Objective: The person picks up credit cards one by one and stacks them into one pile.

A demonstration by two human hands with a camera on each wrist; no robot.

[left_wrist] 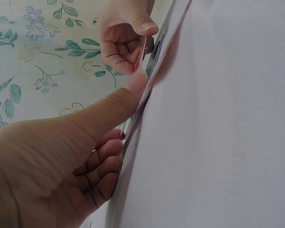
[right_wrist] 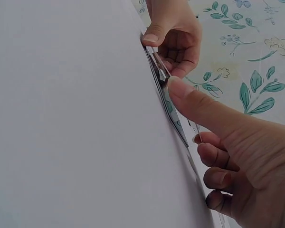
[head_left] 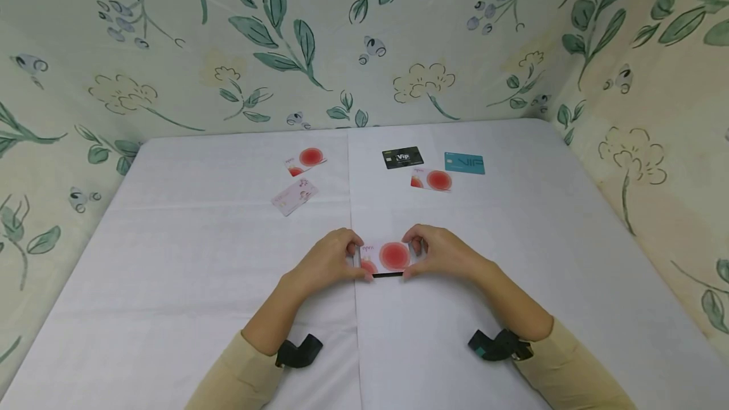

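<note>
Both hands hold a white card with a red circle [head_left: 393, 257] at the front middle of the table. My left hand [head_left: 330, 257] pinches its left end between thumb and fingers, and my right hand [head_left: 447, 255] pinches the right end the same way. Under its near edge shows a dark strip [head_left: 388, 274]. In the right wrist view a glossy dark flat piece [right_wrist: 168, 102] lies close over the cloth below the raised card edge [right_wrist: 162, 65]. From the left wrist view, the card [left_wrist: 140, 56] appears tilted up from the table at the right hand's end.
Farther back on the white tablecloth [head_left: 228, 271] lie a black Vip card [head_left: 402, 157], a blue card [head_left: 464, 163] and a red-circle card [head_left: 431, 180]. At back left are another red-circle card [head_left: 306, 161] and a pale pink card [head_left: 294, 197]. Leaf-patterned fabric [head_left: 319, 30] hangs behind.
</note>
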